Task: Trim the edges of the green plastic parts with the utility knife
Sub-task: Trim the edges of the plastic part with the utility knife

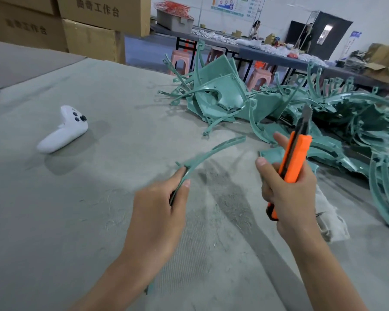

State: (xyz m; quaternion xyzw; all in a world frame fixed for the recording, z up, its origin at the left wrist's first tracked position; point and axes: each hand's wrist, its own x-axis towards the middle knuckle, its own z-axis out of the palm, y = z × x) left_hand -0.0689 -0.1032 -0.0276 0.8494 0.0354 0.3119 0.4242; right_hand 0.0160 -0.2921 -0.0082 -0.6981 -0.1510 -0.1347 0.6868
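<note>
left hand point(157, 205): thumb and fingers clamped on the near end of a curved green strip point(211, 151); it arcs up and right at frame centre, far end free
right hand point(290, 194): fist closed round an orange knife point(298, 158), right of centre; blade out, pointing up and away; thumb sticks out; blade apart from the green strip
step: looks like lining up a cut; no contact yet
doing it well: lay the blade shallow on the edge; stroke away from the left hand; keep that thumb behind the cut; light passes, no gouging
pile point(222, 97): green parts heaped on the table point(76, 198), upper centre to right edge
containers: grey tub point(173, 22) top centre, heaped with red-orange wiry pieces; cardboard boxes point(94, 39) upper left, shut, contents hidden; open carton point(382, 70) right edge, contents cannot tell
other: white controller point(63, 131) left of centre on the table, well apart from both hands
</note>
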